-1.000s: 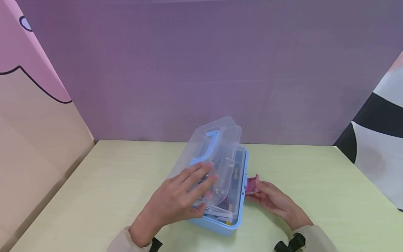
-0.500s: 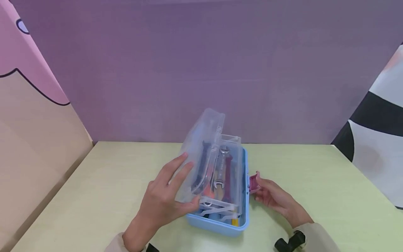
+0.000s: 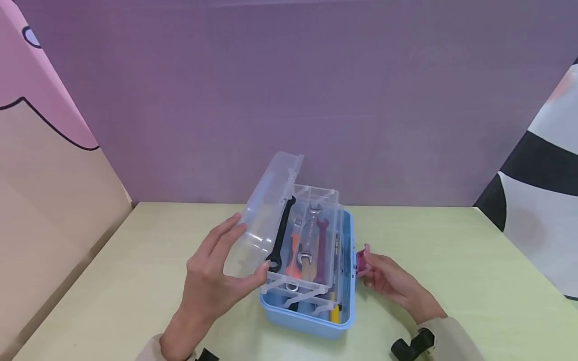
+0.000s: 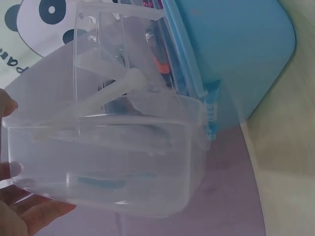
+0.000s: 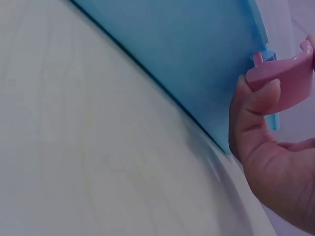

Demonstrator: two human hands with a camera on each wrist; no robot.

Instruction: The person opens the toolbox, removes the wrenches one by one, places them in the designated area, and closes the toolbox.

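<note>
While tilted up and back, clear lid [image 3: 266, 213] of blue toolbox [image 3: 311, 313] gripped at near corner by left hand [image 3: 212, 281].

Thumb under lid's lower edge, fingers spread over outer face, grip curled round plastic. Right hand [image 3: 390, 283] pinching pink latch [image 3: 361, 261] on box's right side, thumb and fingertips closed on it, latch flipped outward. Seen from head: clear tray [image 3: 307, 240] raised on white arms, carrying black wrench [image 3: 281, 233], silver wrench [image 3: 309, 235], orange and maroon tools. From left wrist: lid's hollow inside, blue handle blurred through plastic, fingertips [image 4: 34, 216] at lower left edge. From right wrist: thumb [image 5: 251, 118] pressed under latch against blue wall. Box near middle of pale green worktop [image 3: 126, 271], bare surface on either side, purple backdrop close behind.
</note>
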